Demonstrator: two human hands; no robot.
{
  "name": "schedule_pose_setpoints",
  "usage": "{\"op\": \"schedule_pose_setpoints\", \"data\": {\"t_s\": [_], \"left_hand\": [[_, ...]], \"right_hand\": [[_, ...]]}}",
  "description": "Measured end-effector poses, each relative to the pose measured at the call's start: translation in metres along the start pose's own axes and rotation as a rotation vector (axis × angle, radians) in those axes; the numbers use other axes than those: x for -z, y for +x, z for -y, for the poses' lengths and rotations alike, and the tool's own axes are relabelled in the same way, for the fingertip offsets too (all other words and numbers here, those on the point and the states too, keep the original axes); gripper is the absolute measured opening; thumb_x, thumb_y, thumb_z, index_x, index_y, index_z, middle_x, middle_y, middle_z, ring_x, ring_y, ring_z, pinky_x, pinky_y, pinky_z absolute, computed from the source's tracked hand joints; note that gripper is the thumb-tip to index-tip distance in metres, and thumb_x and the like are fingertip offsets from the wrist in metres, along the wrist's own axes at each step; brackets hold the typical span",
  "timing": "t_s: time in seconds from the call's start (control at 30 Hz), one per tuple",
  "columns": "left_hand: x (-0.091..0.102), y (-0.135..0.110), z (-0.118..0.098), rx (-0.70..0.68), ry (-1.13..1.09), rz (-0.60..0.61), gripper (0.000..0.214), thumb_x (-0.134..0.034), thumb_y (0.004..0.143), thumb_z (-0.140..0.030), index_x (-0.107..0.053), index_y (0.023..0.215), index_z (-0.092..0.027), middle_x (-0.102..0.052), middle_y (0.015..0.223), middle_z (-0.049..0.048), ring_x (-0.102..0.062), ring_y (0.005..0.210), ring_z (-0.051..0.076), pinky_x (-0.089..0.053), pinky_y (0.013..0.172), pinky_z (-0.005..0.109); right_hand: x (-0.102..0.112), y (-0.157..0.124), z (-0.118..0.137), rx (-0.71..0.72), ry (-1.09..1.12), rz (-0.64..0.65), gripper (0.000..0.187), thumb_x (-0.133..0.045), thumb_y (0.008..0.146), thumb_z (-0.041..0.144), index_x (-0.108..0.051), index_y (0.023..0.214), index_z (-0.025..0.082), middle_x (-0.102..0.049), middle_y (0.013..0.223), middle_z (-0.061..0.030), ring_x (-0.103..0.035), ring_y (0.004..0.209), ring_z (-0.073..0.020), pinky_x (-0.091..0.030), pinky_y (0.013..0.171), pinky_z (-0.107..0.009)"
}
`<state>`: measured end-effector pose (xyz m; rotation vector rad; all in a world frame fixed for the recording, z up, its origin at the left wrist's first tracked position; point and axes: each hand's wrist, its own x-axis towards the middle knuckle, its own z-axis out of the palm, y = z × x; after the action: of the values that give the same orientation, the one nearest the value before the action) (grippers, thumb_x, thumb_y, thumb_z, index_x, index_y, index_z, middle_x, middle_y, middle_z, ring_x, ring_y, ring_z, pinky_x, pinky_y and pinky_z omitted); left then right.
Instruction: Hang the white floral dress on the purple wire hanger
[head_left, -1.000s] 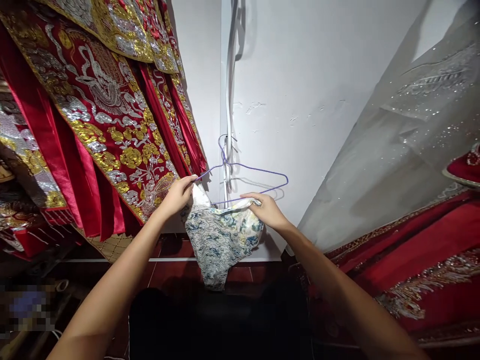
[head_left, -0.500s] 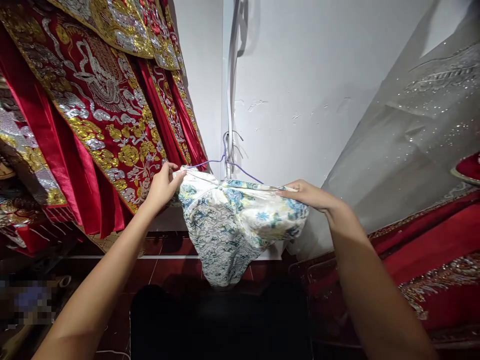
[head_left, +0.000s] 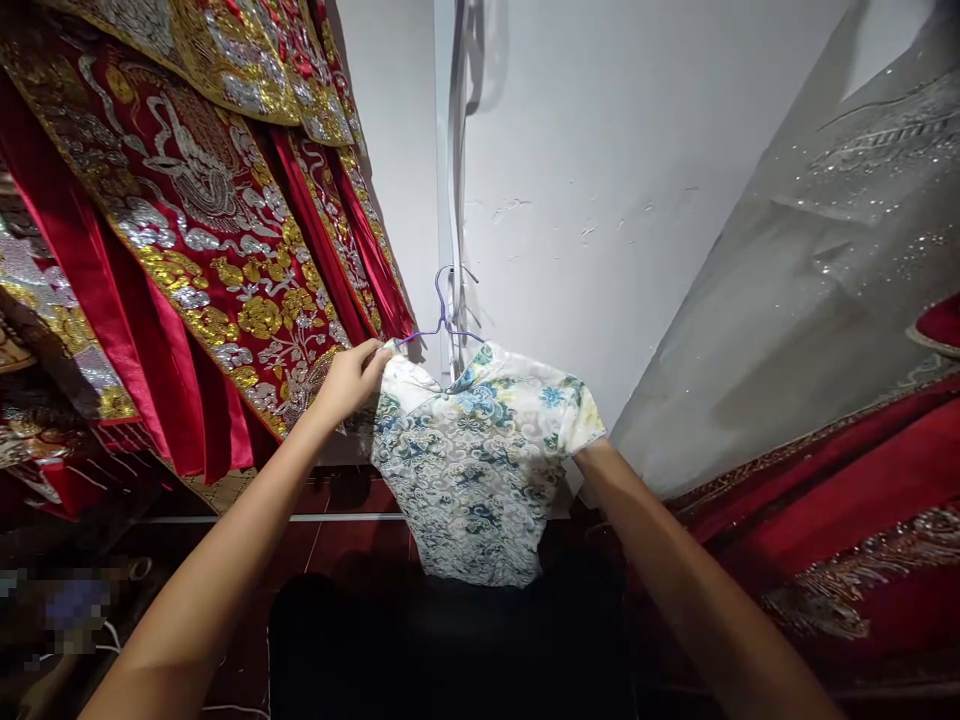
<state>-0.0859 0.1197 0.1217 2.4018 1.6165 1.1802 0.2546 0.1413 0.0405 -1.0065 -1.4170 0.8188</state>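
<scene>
White cloth with blue, green and yellow floral print: one short-sleeved garment (head_left: 472, 470), on a purple hanger (head_left: 442, 325) before the white wall (head_left: 585, 150), near the white upright pole (head_left: 454, 200). Collar spread at the hanger's neck; body hanging downward. Half a second ago its upper edge was stretched out to the right in the fingers; now that shoulder lies over the hanger, with the short sleeve (head_left: 589, 420) hanging open-shaped.

Left grip (head_left: 354, 382): thumb and fingers pinching the garment's shoulder near the hanger's end. Right grip: formerly visible on the cloth's edge, now hidden inside the garment, the right forearm (head_left: 645, 510) entering at the sleeve; whether it holds anything cannot be told.

Surroundings: at left, a red costume (head_left: 217, 230) with gold and silver embroidery, unmoved; at right, a pale sparkling drape (head_left: 750, 330) and red fabric (head_left: 817, 480); below, red floor tiles (head_left: 337, 540).
</scene>
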Motion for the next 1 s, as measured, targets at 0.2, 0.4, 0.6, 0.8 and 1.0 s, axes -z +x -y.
{"op": "schedule_pose_setpoints", "data": {"t_s": [0.2,0.4,0.6,0.8,1.0], "left_hand": [[-0.003,-0.006,0.01,0.05,0.045,-0.054,0.039,-0.037,0.098,-0.047,-0.063,0.097,-0.018,-0.066,0.077,0.0028,-0.06,0.073,0.02,-0.041,0.068,0.027],[-0.008,-0.013,0.019,0.031,-0.059,-0.115,0.04,-0.042,0.098,-0.043,-0.052,0.127,-0.018,-0.062,0.122,0.0122,-0.059,0.111,0.025,-0.045,0.094,0.036],[-0.007,-0.037,0.017,0.003,-0.029,-0.375,0.035,-0.048,0.096,-0.036,-0.05,0.126,-0.019,-0.053,0.127,0.0139,-0.05,0.122,0.026,-0.04,0.105,0.041],[0.0,-0.039,-0.003,0.042,-0.136,-0.473,0.033,-0.055,0.093,-0.036,-0.054,0.122,-0.02,-0.056,0.124,0.0111,-0.051,0.119,0.025,-0.04,0.105,0.038],[-0.004,-0.032,-0.027,0.362,-1.039,-0.064,0.047,-0.048,0.093,-0.057,-0.063,0.104,-0.014,-0.068,0.092,0.0091,-0.062,0.077,0.017,-0.05,0.071,0.028]], "right_hand": [[0.02,-0.007,0.018,-0.201,0.236,0.069,0.056,-0.054,0.078,0.076,-0.066,0.087,0.022,-0.071,0.08,-0.0097,-0.07,0.087,-0.0307,-0.058,0.071,-0.043],[0.023,-0.002,0.056,-0.09,0.33,-0.055,0.037,-0.074,0.074,0.057,-0.06,0.079,0.023,-0.068,0.074,-0.0038,-0.07,0.081,-0.0259,-0.057,0.066,-0.034],[0.016,0.002,0.057,-0.002,0.33,-0.249,0.04,-0.069,0.076,0.061,-0.052,0.078,0.025,-0.064,0.071,-0.0035,-0.07,0.081,-0.0265,-0.057,0.063,-0.035],[-0.015,0.01,0.075,0.054,0.266,-0.164,0.043,-0.063,0.082,0.064,-0.052,0.079,0.023,-0.065,0.078,-0.0052,-0.067,0.082,-0.0232,-0.054,0.066,-0.031],[-0.044,-0.037,0.09,0.101,0.043,0.16,0.043,-0.055,0.09,0.059,-0.068,0.095,0.019,-0.069,0.086,-0.0055,-0.065,0.075,-0.0195,-0.052,0.065,-0.03]]}}
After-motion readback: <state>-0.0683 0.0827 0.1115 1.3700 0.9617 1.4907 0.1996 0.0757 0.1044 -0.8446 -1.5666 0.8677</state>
